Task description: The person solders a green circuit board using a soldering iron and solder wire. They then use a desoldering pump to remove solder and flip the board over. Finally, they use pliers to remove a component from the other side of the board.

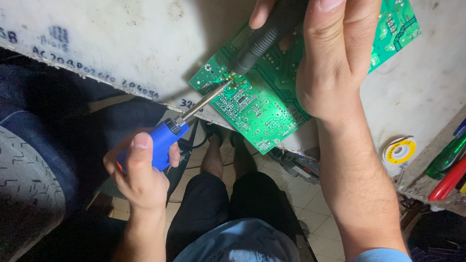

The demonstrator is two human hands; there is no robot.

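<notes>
A green circuit board lies solder-side up on a stained white worktop, its corner jutting over the edge. My left hand grips a soldering iron with a blue handle; its metal shaft slants up to a joint near the board's left corner. My right hand comes in from above and holds a black ribbed tool, whose tip meets the same joint, lit by a small glow.
A yellow-and-white solder spool rests on the worktop at right. Green and red screwdriver handles lie on a ledge at far right. Below the edge are my dark-trousered legs, a tiled floor and cables.
</notes>
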